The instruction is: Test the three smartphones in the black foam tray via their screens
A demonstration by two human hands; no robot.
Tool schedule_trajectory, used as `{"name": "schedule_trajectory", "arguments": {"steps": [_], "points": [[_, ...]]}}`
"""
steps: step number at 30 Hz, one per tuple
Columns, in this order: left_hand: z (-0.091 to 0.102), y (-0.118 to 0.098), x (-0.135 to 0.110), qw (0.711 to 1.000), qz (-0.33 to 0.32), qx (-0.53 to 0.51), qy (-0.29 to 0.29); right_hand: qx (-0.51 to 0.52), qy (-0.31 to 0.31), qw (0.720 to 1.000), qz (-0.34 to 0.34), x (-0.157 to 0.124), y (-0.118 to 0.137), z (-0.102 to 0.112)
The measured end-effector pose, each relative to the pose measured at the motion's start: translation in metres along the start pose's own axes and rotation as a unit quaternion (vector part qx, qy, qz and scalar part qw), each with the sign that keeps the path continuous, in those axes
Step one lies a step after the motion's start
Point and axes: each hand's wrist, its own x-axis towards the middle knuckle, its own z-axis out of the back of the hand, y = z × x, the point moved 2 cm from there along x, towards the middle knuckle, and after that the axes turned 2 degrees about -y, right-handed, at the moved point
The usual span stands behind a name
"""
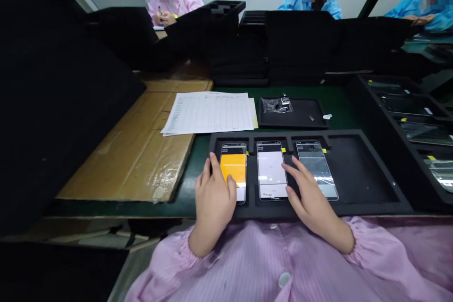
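Observation:
A black foam tray (368, 184) in front of me holds three phones side by side. The left phone (234, 165) shows an orange screen, the middle phone (271, 170) a white screen, the right phone (318, 170) a grey one. My left hand (214, 198) rests open on the tray's left end, thumb on the orange phone's lower edge. My right hand (306, 193) lies open between the middle and right phones, fingers spread, touching the right phone's left side. The tray's rightmost slot is empty.
A printed sheet (210, 113) lies beyond the tray beside a smaller black tray (300, 113) with a small bag. More trays with phones (421, 132) run along the right. Cardboard (141, 146) lies left, black foam stacks (283, 47) behind. Three people sit across the table.

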Motion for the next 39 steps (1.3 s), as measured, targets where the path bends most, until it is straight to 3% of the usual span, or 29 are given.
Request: {"name": "schedule_trajectory", "arguments": {"steps": [4, 6, 8, 10, 14, 17, 19, 21, 23, 25, 27, 30, 32, 34, 36, 39], "points": [[0.001, 0.001, -0.002, 0.991, 0.057, -0.124, 0.004, 0.019, -0.002, 0.999, -0.027, -0.004, -0.004, 0.002], [0.002, 0.005, -0.003, 0.964, 0.093, -0.249, 0.001, 0.032, -0.008, 0.999, -0.036, -0.005, -0.005, 0.003], [0.004, 0.009, 0.0, 0.907, 0.138, -0.397, -0.006, 0.044, -0.015, 0.998, -0.037, -0.005, -0.005, 0.004], [0.005, 0.011, 0.006, 0.825, 0.2, -0.528, 0.01, 0.054, -0.022, 0.998, -0.037, -0.005, -0.005, 0.005], [0.01, 0.007, 0.027, 0.669, 0.306, -0.663, 0.142, 0.067, -0.02, 0.996, -0.048, -0.004, -0.006, 0.006], [0.015, 0.006, 0.036, 0.61, 0.31, -0.69, 0.237, 0.06, 0.006, 0.998, -0.036, -0.001, -0.004, 0.006], [0.018, 0.011, 0.037, 0.596, 0.315, -0.696, 0.246, 0.058, 0.022, 0.998, -0.017, 0.0, 0.0, 0.007], [0.021, 0.017, 0.034, 0.592, 0.308, -0.712, 0.218, 0.077, 0.029, 0.997, -0.006, 0.001, 0.005, 0.009], [0.026, 0.021, 0.028, 0.59, 0.28, -0.735, 0.182, 0.135, 0.043, 0.99, -0.008, 0.003, 0.012, 0.011], [0.03, 0.017, 0.021, 0.59, 0.244, -0.752, 0.164, 0.242, 0.089, 0.966, -0.037, 0.004, 0.02, 0.01], [0.031, 0.007, 0.014, 0.584, 0.216, -0.764, 0.167, 0.391, 0.164, 0.902, -0.087, 0.005, 0.029, 0.002], [0.03, -0.013, 0.004, 0.561, 0.194, -0.785, 0.175, 0.595, 0.262, 0.742, -0.166, 0.004, 0.041, -0.019], [0.029, -0.022, 0.001, 0.55, 0.184, -0.796, 0.173, 0.659, 0.28, 0.67, -0.195, 0.003, 0.044, -0.031], [0.029, -0.026, -0.001, 0.548, 0.175, -0.8, 0.173, 0.672, 0.275, 0.656, -0.205, 0.001, 0.045, -0.039], [0.028, -0.028, -0.003, 0.55, 0.172, -0.799, 0.171, 0.661, 0.276, 0.665, -0.209, -0.001, 0.044, -0.041], [0.025, -0.028, -0.004, 0.578, 0.178, -0.781, 0.157, 0.648, 0.281, 0.674, -0.217, 0.0, 0.044, -0.04]]}}
